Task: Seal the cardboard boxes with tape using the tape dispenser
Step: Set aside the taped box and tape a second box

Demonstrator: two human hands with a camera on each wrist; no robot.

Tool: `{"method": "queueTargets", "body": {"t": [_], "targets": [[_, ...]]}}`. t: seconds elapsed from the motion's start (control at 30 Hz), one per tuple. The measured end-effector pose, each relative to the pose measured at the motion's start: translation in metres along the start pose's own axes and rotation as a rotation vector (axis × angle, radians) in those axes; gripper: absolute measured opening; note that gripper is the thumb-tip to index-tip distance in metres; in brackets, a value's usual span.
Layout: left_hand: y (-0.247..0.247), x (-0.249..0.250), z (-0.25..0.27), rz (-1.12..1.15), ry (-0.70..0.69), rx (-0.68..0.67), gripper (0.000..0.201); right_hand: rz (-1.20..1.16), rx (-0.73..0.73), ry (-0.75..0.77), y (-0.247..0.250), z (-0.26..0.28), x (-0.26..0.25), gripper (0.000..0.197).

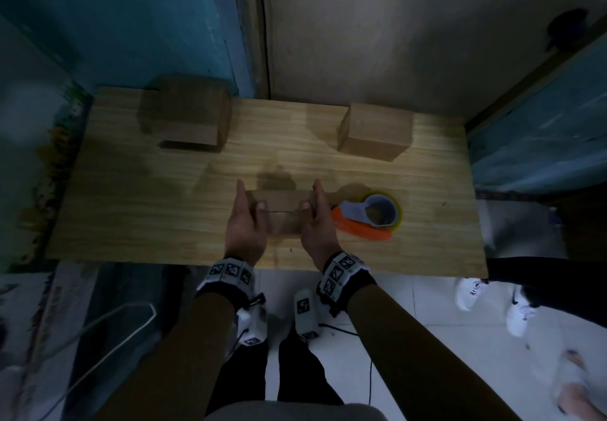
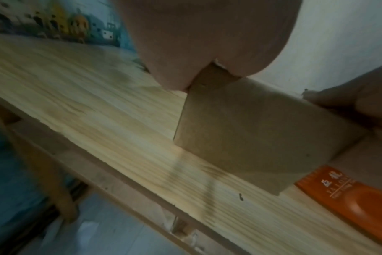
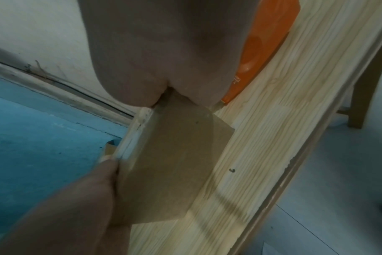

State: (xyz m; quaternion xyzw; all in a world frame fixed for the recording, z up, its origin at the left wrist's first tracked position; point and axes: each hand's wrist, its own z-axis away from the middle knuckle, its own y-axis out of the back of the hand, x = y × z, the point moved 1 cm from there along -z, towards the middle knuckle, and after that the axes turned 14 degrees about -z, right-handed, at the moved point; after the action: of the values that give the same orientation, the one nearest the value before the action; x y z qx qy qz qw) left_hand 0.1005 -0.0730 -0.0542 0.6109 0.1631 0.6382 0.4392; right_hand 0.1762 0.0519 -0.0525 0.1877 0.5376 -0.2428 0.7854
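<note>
Cardboard box (image 1: 281,212) at frame centre is clasped between left hand (image 1: 244,223) and right hand (image 1: 320,223), fingers (image 1: 240,190) straight along its ends, thumbs pressed on top.

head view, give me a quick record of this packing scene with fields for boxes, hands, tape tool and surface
held box: small cardboard box at the near middle of the table, flap seam on top
left hand: left hand flat against the box's left side, thumb on top
right hand: right hand flat against the right side, thumb on top
tape dispenser: orange tape dispenser lying untouched, right of the held box
other boxes: far left box; far right box
surface: wooden table
</note>
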Motion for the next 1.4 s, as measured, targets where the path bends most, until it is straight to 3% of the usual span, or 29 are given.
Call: {"method": "queueTargets", "body": {"t": [0.23,0.6,0.73,0.83,0.97,1.13,1.27,1.4], "targets": [[0.000,-0.013,-0.010,0.141,0.074,-0.181,0.058,-0.009,-0.064,-0.022,0.002,-0.004,0.004,0.057],[-0.006,-0.023,-0.017,0.301,0.205,-0.191,0.052,-0.251,-0.062,-0.238,0.008,-0.011,0.008,0.055],[-0.004,-0.020,-0.019,0.376,0.291,-0.233,0.059,-0.362,-0.060,-0.325,0.008,-0.017,0.008,0.056],[-0.003,-0.017,-0.019,0.400,0.384,-0.271,0.081,-0.372,-0.050,-0.365,0.008,-0.019,0.005,0.056],[0.001,-0.009,-0.018,0.418,0.395,-0.265,0.062,-0.298,-0.074,-0.364,0.009,-0.019,0.006,0.058],[-0.002,-0.017,-0.014,0.336,0.393,-0.276,0.112,-0.222,-0.089,-0.345,0.006,-0.013,-0.002,0.072],[0.007,-0.009,-0.004,0.283,0.334,-0.264,0.093,-0.111,-0.134,-0.282,0.003,-0.015,0.009,0.109],[0.011,-0.009,0.002,0.197,0.287,-0.241,0.068,-0.102,-0.084,-0.233,0.004,-0.014,0.010,0.094]]}}
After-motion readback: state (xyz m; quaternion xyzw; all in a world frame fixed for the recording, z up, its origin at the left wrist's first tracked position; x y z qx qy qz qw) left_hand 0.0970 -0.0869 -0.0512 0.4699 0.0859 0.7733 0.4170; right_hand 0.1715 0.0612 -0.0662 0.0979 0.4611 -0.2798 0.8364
